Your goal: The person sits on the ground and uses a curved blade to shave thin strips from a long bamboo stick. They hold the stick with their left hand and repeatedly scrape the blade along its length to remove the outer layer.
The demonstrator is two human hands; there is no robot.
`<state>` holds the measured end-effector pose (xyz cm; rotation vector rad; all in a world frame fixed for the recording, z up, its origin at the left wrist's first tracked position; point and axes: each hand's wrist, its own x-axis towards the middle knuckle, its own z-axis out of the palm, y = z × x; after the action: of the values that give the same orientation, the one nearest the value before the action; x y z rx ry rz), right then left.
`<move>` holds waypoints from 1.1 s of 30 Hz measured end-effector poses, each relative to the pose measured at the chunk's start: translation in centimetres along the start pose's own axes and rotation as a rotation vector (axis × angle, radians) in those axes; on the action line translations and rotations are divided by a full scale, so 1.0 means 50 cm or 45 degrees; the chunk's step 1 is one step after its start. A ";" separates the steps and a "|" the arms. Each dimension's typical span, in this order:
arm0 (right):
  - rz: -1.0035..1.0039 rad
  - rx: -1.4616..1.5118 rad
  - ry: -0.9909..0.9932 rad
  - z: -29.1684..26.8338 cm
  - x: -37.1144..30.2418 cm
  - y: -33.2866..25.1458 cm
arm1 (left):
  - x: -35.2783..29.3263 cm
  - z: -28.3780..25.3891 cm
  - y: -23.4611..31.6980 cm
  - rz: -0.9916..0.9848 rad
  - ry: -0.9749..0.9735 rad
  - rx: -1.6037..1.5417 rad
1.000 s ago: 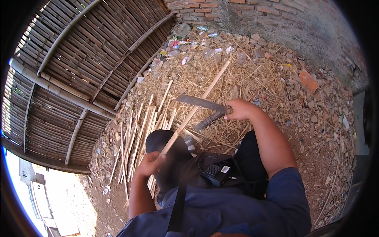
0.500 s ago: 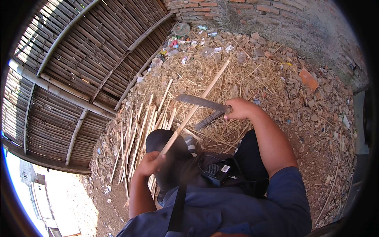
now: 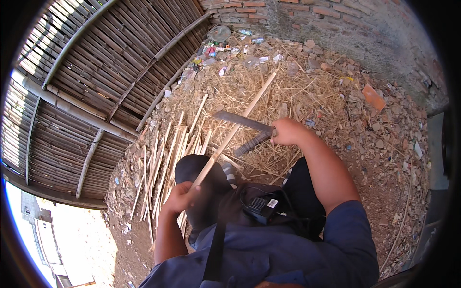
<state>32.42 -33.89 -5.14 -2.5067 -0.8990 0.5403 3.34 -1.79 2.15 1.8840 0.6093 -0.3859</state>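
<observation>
My left hand is closed around the near end of a long pale bamboo strip, which slants away to the upper right past my left knee. In my right hand is a machete with a dark, broad blade. The blade lies across the strip around its middle; whether it cuts into the wood I cannot tell. Below the blade, a dark ribbed rod-like piece angles down to the left from near my right fingers. Its far end by my hand is hidden.
Many split bamboo strips lie piled left of my knee. Straw-like shavings cover the ground ahead, with rubble and litter behind. A bamboo slat wall rises at left, a brick wall at the back. A black device rests on my lap.
The whole view has shifted slightly. Both hands keep their grips, and the machete still lies across the strip at nearly the same place.
</observation>
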 end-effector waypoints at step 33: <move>-0.106 0.089 -0.192 -0.017 -0.016 -0.052 | 0.004 -0.008 -0.018 -0.010 0.054 0.051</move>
<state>30.95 -32.80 -2.96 -2.3794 -1.0170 0.7286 2.98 -1.13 1.52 1.9326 0.6415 -0.3667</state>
